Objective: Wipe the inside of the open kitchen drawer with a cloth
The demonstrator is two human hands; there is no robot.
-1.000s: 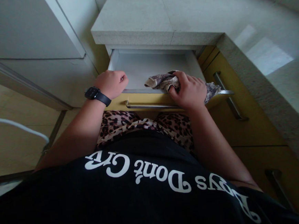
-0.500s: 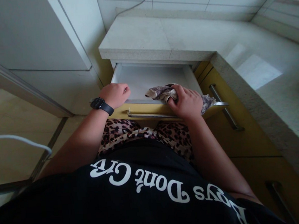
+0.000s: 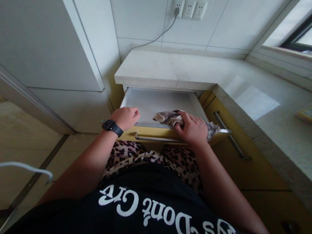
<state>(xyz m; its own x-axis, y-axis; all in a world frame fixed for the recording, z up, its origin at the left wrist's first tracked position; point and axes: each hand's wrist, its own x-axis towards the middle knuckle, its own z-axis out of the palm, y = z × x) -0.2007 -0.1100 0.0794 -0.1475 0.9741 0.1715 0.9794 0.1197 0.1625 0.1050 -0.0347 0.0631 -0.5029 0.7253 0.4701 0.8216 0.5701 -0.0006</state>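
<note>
A pulled-out drawer (image 3: pixel 160 102) with white insides and a yellow front lies before me; no objects show inside it. My right hand (image 3: pixel 192 128) is closed around a crumpled, patterned grey-and-cream cloth (image 3: pixel 169 117) at the drawer's front edge. One end of the cloth pokes out to the left, and another bunches out on the right over the drawer's metal handle (image 3: pixel 157 139). At the drawer's left front corner my left hand (image 3: pixel 126 117), with a black watch on its wrist, is curled into a fist. Its inner side is hidden from view.
Stone countertop (image 3: pixel 152 65) overhangs the drawer and runs down the right side above yellow cabinets (image 3: pixel 228 140) with metal handles. A grey cord (image 3: pixel 160 37) leads to a plug in the wall sockets (image 3: pixel 189 9). A tall white cabinet (image 3: pixel 59 49) stands at left.
The view has tilted up, so the wall sockets and more of the window now show. Both hands keep nearly the same places at the drawer, and the cloth stays in my right hand.
</note>
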